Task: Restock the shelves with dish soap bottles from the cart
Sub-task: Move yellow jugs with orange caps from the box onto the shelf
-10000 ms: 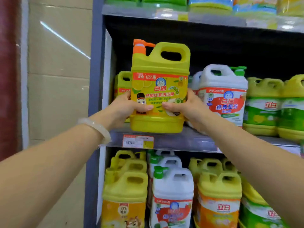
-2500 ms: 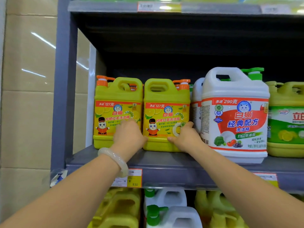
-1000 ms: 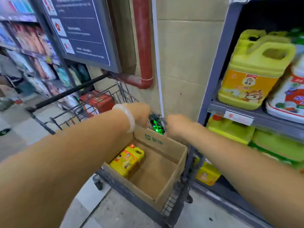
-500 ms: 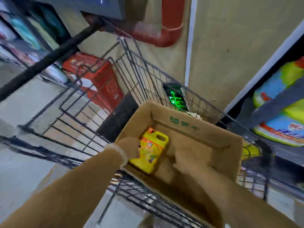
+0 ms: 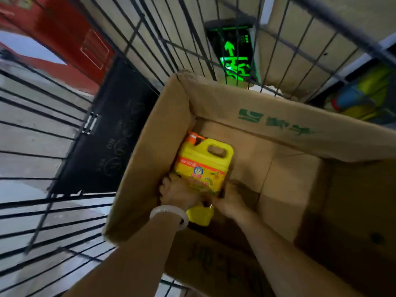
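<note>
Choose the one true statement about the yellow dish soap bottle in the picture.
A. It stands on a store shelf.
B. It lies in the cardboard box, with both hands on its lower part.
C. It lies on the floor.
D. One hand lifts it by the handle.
B: the yellow dish soap bottle lies in the cardboard box, with the left hand and right hand on its lower part.

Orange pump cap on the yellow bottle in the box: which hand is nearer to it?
Left. The left hand grips the yellow bottle on the side below the orange pump cap; the right hand holds the opposite lower side, farther away.
</note>
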Demonstrator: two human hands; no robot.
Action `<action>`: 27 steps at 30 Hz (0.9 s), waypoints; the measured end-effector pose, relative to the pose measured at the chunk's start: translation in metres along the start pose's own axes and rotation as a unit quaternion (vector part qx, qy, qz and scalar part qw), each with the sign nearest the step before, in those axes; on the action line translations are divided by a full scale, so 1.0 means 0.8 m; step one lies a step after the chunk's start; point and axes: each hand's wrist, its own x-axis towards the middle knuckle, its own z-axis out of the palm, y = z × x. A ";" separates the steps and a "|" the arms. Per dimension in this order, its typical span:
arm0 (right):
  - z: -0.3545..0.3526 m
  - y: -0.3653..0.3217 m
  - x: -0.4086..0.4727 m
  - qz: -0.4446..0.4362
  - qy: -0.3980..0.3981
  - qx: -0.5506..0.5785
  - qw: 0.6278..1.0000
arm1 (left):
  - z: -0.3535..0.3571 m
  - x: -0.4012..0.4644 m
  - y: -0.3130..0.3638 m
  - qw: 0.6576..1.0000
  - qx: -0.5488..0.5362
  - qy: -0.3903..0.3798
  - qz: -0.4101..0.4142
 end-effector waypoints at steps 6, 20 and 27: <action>-0.024 0.036 0.021 0.040 0.022 0.134 0.990 | 0.022 0.018 -0.002 0.994 -0.088 -0.065 -0.011; -0.089 0.044 -0.058 -0.003 -0.034 0.201 0.979 | 0.011 -0.065 0.020 0.965 -0.241 -0.059 0.089; -0.184 0.024 -0.186 -0.122 0.024 0.188 0.974 | 0.000 -0.223 0.068 0.941 -0.248 0.020 0.228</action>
